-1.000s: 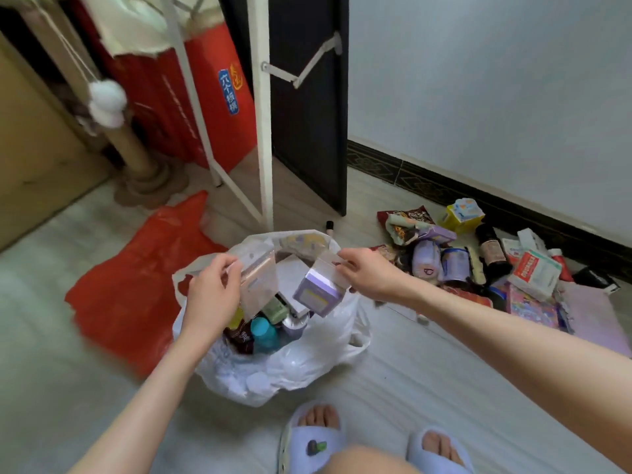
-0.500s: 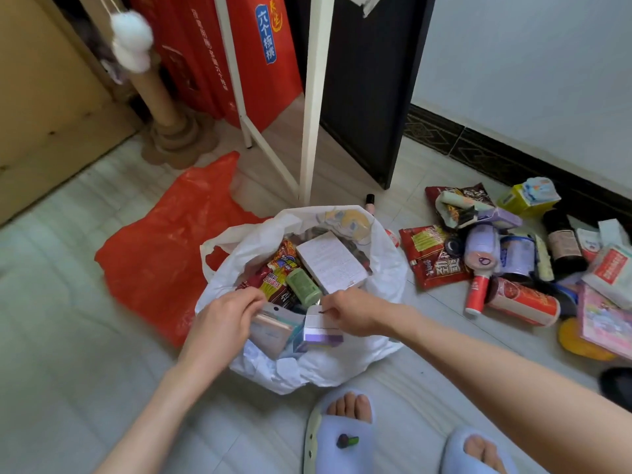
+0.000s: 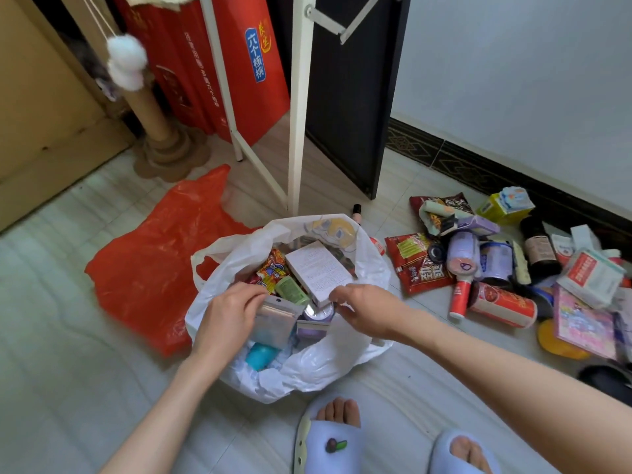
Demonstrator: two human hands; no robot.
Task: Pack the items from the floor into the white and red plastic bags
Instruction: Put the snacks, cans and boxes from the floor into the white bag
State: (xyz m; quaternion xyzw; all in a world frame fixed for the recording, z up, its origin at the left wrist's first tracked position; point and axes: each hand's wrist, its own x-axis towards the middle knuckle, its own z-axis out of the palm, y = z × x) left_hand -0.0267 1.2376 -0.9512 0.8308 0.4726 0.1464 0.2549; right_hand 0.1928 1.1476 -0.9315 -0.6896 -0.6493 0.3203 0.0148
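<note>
The white plastic bag stands open on the floor in front of me. Inside lie a white flat box, snack packets, a green tube and a blue bottle. My left hand grips a clear zip pouch low inside the bag. My right hand hovers with loosely curled fingers just right of a purple box that rests in the bag. The red plastic bag lies flat to the left. Several items wait in a pile at right, among them a red snack packet and a red can.
A white rack leg stands right behind the bag, with red cartons and a black panel beyond. A cardboard scratching post is at back left. My slippered feet are close to the bag's near side.
Both hands went down from above the bag into it, carrying the pouch and the purple box. The purple box now rests in the bag and my right hand has come off it.
</note>
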